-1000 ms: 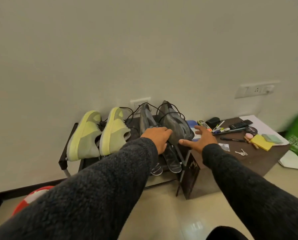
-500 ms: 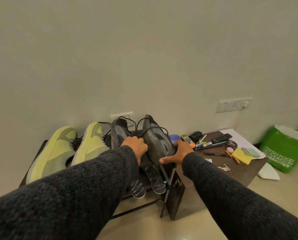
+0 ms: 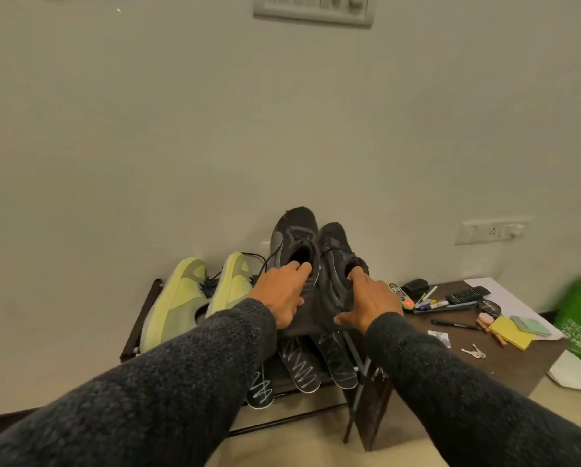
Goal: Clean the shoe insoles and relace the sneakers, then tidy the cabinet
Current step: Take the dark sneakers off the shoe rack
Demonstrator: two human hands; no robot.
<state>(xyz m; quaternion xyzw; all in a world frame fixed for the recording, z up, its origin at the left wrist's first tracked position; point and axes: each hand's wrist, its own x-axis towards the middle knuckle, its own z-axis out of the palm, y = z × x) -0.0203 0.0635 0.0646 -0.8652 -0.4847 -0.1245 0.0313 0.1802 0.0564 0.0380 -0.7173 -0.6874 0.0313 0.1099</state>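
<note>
Since half a second ago the two dark sneakers have been tipped from leaning on their sides to toes-up against the wall, and both hands have shifted from their flanks up to the openings. The fingers of the left hand (image 3: 284, 294) curl over the collar of the left dark sneaker (image 3: 294, 244), fingertips dipped into its mouth, gripping it; the right hand (image 3: 370, 303) hooks its fingers into the collar of the right dark sneaker (image 3: 338, 261), thumb spread beneath the heel. Both shoes stand at the right end of the shoe rack (image 3: 140, 318), touching each other, loose black laces trailing left. Below them three dark insoles (image 3: 302, 367) with pale zigzag marks jut from the rack's lower level. The yellow-green sneakers (image 3: 201, 298) sit just beside, to the left. These shoes look light and soft in the upper, so the padded collar and stiffer heel seem the surest hold; the laces may snag
</note>
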